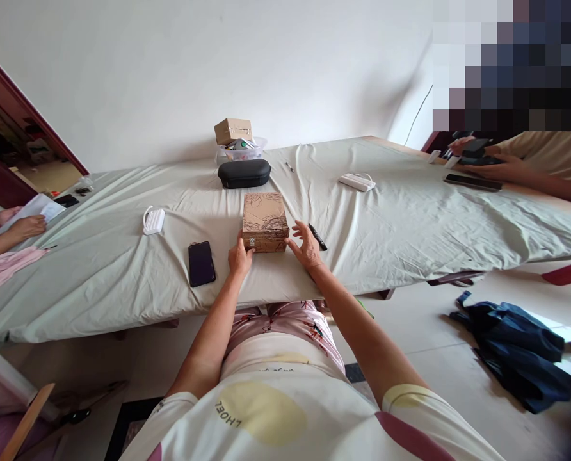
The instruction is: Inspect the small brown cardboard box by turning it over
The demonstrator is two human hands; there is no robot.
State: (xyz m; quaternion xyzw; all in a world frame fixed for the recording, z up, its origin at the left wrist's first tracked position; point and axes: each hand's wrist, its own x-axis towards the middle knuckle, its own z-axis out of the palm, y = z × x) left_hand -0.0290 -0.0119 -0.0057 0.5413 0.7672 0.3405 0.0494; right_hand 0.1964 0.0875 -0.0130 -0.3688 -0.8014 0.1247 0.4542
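A small brown cardboard box [265, 214] with black scribbled lines on its top and front sits on the cloth-covered table in front of me. My left hand [240, 258] grips its front left corner, the thumb by the front face and the fingers along the side. At the front right corner, my right hand [306, 246] has its fingers spread, with the thumb at or very near the box edge. A black marker pen [317, 237] lies just beyond my right hand. To the left of my left hand rests a dark smartphone [201, 264].
Behind the box are a black zip case [244, 173] and a clear plastic bin [240, 153] topped by another carton [232, 130]. White power banks lie left [153, 221] and right [357, 182]. One person's hands hold paper at far left; another's hold a dark object at right.
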